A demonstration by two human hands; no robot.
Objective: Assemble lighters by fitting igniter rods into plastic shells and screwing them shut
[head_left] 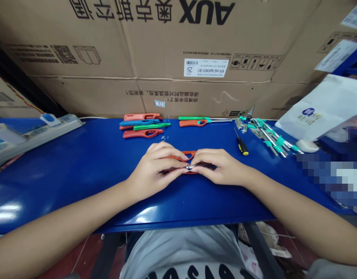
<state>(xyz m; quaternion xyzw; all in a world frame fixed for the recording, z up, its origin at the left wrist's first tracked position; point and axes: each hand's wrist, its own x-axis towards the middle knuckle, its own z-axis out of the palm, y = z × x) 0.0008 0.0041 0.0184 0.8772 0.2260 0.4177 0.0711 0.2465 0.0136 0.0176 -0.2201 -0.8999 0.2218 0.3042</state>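
My left hand (155, 166) and my right hand (219, 164) meet over the middle of the table. Both are closed, thumbs and fingertips pinching a small shiny metal piece (190, 167) between them. Its full shape is hidden by my fingers. Right beneath and behind the fingertips are orange lighter casing parts (191, 154), mostly covered by my hands. Whether my fingers also touch these cannot be made out.
Orange, blue and green lighter casings (143, 133) lie at the back left. Two lighters with metal tubes (193, 123) lie behind my hands. A black-yellow screwdriver (241, 145), several metal tubes with teal ends (271, 135) and a white bag (321, 104) are right. A cardboard sheet (155, 58) stands behind.
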